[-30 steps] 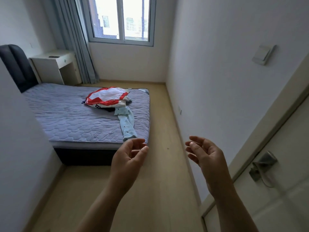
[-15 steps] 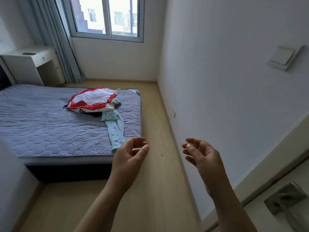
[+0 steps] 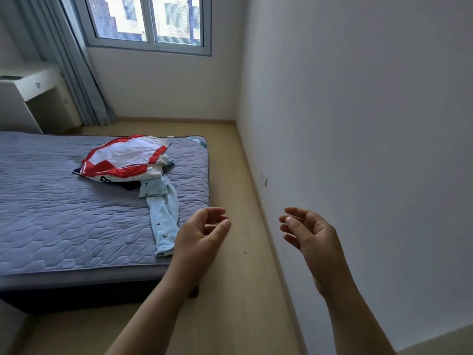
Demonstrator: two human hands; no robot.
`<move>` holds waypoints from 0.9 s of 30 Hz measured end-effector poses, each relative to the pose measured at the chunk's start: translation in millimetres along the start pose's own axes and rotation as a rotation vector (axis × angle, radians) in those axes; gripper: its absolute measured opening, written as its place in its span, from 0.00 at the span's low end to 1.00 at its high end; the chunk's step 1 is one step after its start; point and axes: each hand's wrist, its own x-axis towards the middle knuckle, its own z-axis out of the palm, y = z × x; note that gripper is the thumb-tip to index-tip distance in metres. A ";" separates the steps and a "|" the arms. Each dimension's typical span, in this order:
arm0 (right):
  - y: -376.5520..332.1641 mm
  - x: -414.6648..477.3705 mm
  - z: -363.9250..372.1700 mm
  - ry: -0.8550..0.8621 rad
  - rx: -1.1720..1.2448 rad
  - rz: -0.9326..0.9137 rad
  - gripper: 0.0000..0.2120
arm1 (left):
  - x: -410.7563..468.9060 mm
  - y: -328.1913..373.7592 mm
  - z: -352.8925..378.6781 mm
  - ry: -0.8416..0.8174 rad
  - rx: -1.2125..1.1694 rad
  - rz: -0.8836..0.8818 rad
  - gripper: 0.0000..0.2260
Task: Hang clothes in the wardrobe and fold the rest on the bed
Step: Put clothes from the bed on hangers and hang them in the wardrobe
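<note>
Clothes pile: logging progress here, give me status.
Left hand and right hand empty, loosely curled. Clothes pile heaped on bed, unfolded. Nothing seen blocking the way.

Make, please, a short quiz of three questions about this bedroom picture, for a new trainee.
1. True or false: the left hand holds a garment.
2. Which garment lies topmost on the bed? A) a red and white jacket B) a black towel C) a yellow shirt
3. Fill in: the ___ hand is the one nearer to the white wall.
Key: 1 false; 2 A; 3 right, the right hand.
</note>
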 end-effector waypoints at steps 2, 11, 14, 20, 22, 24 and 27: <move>1.6 32.4 -3.4 -0.021 0.008 -0.007 0.09 | 26.0 -0.6 15.3 0.012 0.014 0.008 0.08; -4.5 179.9 -18.4 -0.129 -0.014 -0.045 0.10 | 132.8 2.4 81.4 0.098 0.029 0.003 0.07; -3.1 221.4 -11.9 -0.164 -0.029 -0.037 0.10 | 169.2 -0.6 91.6 0.127 0.011 -0.029 0.07; -5.3 325.7 17.4 -0.181 -0.045 -0.060 0.10 | 270.7 -11.2 103.8 0.153 -0.017 -0.036 0.08; -6.9 356.0 29.4 -0.183 -0.054 -0.051 0.10 | 305.9 -13.6 103.2 0.162 -0.027 -0.032 0.08; -10.0 388.4 43.5 -0.189 -0.070 -0.036 0.10 | 343.1 -15.7 101.7 0.169 -0.028 -0.031 0.08; -15.8 437.4 64.6 -0.190 -0.078 -0.020 0.09 | 398.3 -20.4 99.7 0.154 -0.018 -0.051 0.08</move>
